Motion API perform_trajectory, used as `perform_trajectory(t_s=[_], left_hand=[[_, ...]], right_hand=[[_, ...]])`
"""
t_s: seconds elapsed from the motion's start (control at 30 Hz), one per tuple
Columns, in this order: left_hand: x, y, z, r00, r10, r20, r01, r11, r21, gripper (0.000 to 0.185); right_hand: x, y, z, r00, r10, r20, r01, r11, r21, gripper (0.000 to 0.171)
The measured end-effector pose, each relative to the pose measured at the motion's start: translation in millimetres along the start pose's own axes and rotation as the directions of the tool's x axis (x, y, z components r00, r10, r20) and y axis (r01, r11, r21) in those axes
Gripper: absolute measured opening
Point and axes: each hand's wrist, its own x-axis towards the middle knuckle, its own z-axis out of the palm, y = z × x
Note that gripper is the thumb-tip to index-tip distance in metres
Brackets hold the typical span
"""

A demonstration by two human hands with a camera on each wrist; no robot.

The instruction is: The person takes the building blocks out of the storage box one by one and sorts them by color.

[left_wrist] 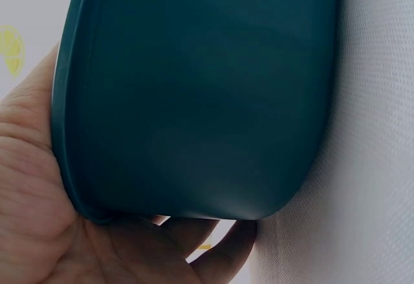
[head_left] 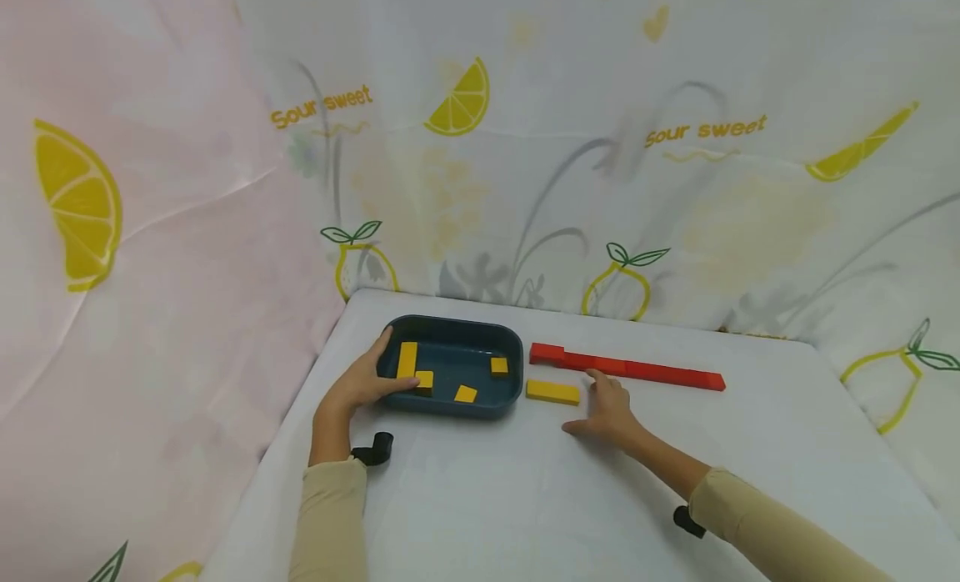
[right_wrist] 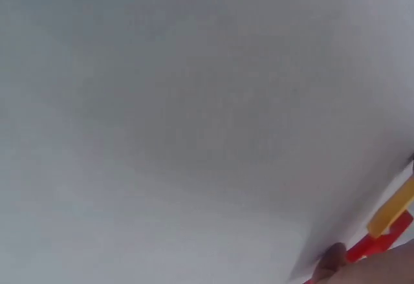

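Left hand (head_left: 362, 383) grips the left end of the dark teal tray (head_left: 450, 332): the thumb lies over the rim into the tray, and the left wrist view shows the fingers (left_wrist: 220, 248) curled beneath the tray's outer wall (left_wrist: 194, 96), palm against the rim. The tray sits on the white table (head_left: 525, 499), at about 10 o'clock from the table's centre, near the far left corner.

Inside the tray lie four yellow blocks. A long yellow block (head_left: 407, 359) stands lengthwise along the left wall. A small yellow block (head_left: 424, 379) sits just beside it at its 5 o'clock, touching or nearly touching the thumb tip. Another small block (head_left: 465, 393) lies tilted near the front wall. A fourth small block (head_left: 498, 365) lies near the right wall.

Just right of the tray, on the table, lies a flat yellow block (head_left: 552, 391), apart from the tray wall. At its 12 to 2 o'clock runs a row of red blocks (head_left: 626, 368), laid end to end and slanting slightly toward the right front.

Right hand (head_left: 609, 409) rests on the table, palm down, fingers extended and relaxed, holding nothing. Its fingertips lie just right of the flat yellow block and close to the near edge of the red row; contact with either cannot be told. The right wrist view shows mostly bare table, with a fingertip (right_wrist: 333, 261), red row (right_wrist: 378, 242) and yellow block (right_wrist: 393, 209) at the lower right corner.

Both forearms wear beige sleeves (head_left: 330, 515).
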Motion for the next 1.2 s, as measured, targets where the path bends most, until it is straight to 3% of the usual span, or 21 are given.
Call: perform_trajectory(t_s=[0.17, 0.37, 0.5, 0.67, 0.73, 0.87, 1.0, 1.1, 1.2], left_hand=[[0.4, -3.3, -0.3, 1.0, 0.006, 0.0, -0.006, 1.0, -0.005, 0.125], [-0.4, -2.0, -3.2, 1.0, 0.022, -0.002, -0.022, 1.0, -0.003, 0.127], [1.0, -0.9, -3.3, 0.999, 0.044, 0.012, -0.044, 0.999, 0.003, 0.127], [-0.2, -1.8, -1.3, 0.999, 0.049, 0.018, -0.048, 0.999, -0.019, 0.128], [0.1, -2.4, 1.0, 0.999, 0.045, 0.024, -0.044, 0.998, -0.04, 0.128], [-0.4, -2.5, 4.7, 0.999, 0.032, 0.03, -0.03, 0.996, -0.078, 0.126], [0.9, -2.2, 8.8, 0.998, 0.048, 0.047, -0.044, 0.995, -0.095, 0.127], [0.2, -0.2, 7.5, 0.996, 0.071, 0.049, -0.067, 0.994, -0.082, 0.128], [-3.5, 1.6, 0.0, 0.997, 0.076, 0.027, -0.074, 0.995, -0.067, 0.129]], right_hand=[[-15, -7, -8, 0.998, -0.029, -0.058, 0.029, 1.0, 0.008, 0.099], [-29, -42, -13, 0.971, -0.22, -0.095, 0.229, 0.969, 0.094, 0.083], [-32, -78, -9, 0.929, -0.352, -0.115, 0.367, 0.917, 0.156, 0.076], [-15, -120, 11, 0.845, -0.507, -0.171, 0.535, 0.811, 0.236, 0.069], [-3, -133, 25, 0.84, -0.508, -0.189, 0.542, 0.797, 0.268, 0.066], [22, -158, 57, 0.87, -0.459, -0.178, 0.492, 0.806, 0.328, 0.062], [38, -176, 80, 0.882, -0.462, -0.089, 0.469, 0.845, 0.257, 0.065], [47, -186, 91, 0.865, -0.502, 0.01, 0.495, 0.855, 0.153, 0.069], [55, -198, 100, 0.822, -0.562, 0.093, 0.559, 0.827, 0.05, 0.072]])
